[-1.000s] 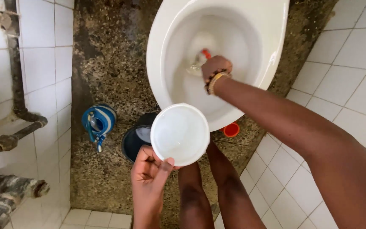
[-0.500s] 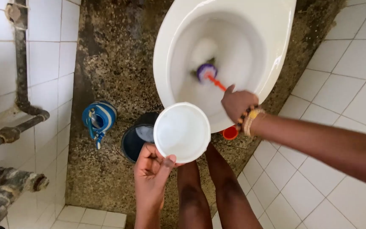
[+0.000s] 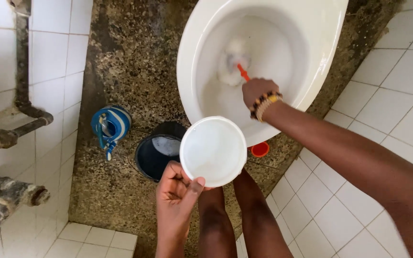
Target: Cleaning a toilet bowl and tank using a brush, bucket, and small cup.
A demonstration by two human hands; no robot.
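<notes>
My right hand [image 3: 256,93], with a beaded bracelet on the wrist, grips the orange handle of a toilet brush [image 3: 241,71]. The brush head is down in the blurred, foamy bottom of the white toilet bowl [image 3: 192,52]. My left hand [image 3: 178,191] holds a round white plastic container [image 3: 213,150] by its near rim, level, in front of the bowl's front edge. My two bare legs stand below it.
A dark bucket [image 3: 156,153] with water stands on the speckled floor left of the container. A blue and white striped kettle [image 3: 111,125] sits further left. An orange cap-like thing [image 3: 260,149] lies under the bowl. Rusty pipes [image 3: 10,136] run along the left tiled wall.
My right hand pulled the brush back toward the bowl's front rim, then pushed it forward and down into the bowl again. The left hand and white container stayed nearly still.
</notes>
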